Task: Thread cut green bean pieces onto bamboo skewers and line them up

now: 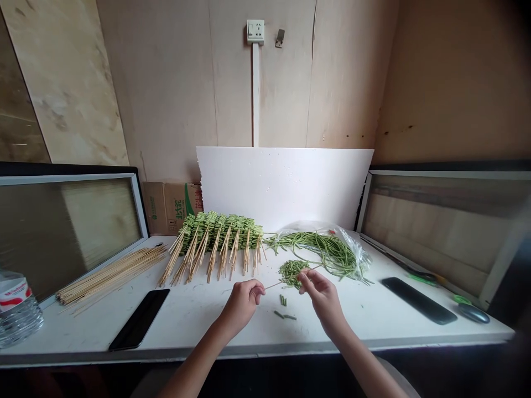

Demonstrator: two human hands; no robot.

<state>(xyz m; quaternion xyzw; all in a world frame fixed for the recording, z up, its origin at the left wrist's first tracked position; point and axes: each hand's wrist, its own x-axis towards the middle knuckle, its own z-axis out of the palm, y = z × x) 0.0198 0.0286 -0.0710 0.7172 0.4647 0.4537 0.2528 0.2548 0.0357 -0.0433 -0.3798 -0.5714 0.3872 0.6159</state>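
Note:
My left hand (245, 303) is closed around the blunt end of a thin bamboo skewer (272, 286), just above the front middle of the table. The skewer slants up to the right, where my right hand (317, 294) pinches it near its far end. Whether a piece of bean sits between those right fingertips is hard to make out. Right behind that hand is a heap of cut green bean pieces (290, 271). Several loose bean pieces (284, 300) lie in front of the heap, between my hands.
Stacked bean skewers (224, 235) stand at the back left, their sticks pointing forward. Left of them lies a bundle of bare skewers (112, 271). Long beans (319, 246) in a plastic bag are back right. Phones (140, 319) (418, 299), a bottle (19, 309) and a mouse (473, 313) flank the table.

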